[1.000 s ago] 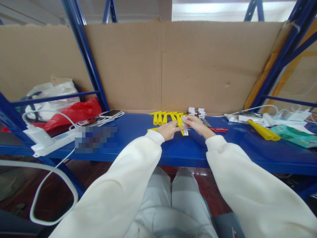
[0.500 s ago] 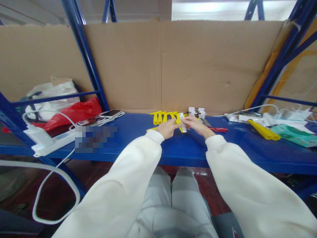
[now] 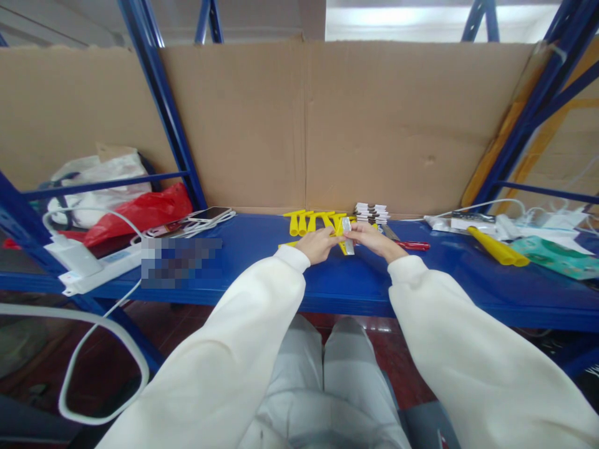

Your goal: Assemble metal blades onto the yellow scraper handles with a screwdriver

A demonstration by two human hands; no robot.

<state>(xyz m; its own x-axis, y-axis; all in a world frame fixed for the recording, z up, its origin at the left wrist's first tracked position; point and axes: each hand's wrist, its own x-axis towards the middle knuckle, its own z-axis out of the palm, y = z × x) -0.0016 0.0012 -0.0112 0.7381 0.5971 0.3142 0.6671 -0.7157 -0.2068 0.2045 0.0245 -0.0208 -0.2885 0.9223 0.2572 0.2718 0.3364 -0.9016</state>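
A narrow silvery strip, shiny like a small clear packet, stands between my two hands over the table. My left hand is closed, its fingertips pinching the strip from the left. From the other side my right hand closes thumb and fingers on the same strip. Its exact kind is too small to make out. Just behind my left hand, several yellow cone-shaped tubes lie in a row, partly covered by the hands. Beyond my right hand sits a stack of small white pieces with dark middles.
A red pen-like tool lies right of my right hand. Farther right are a larger yellow tube and a green packet. At left stand a white power strip and a phone. A cardboard wall closes the back.
The silvery strip has shifted slightly right and tilted a little between my fingers. Both hands stay in nearly the same place, still holding it.
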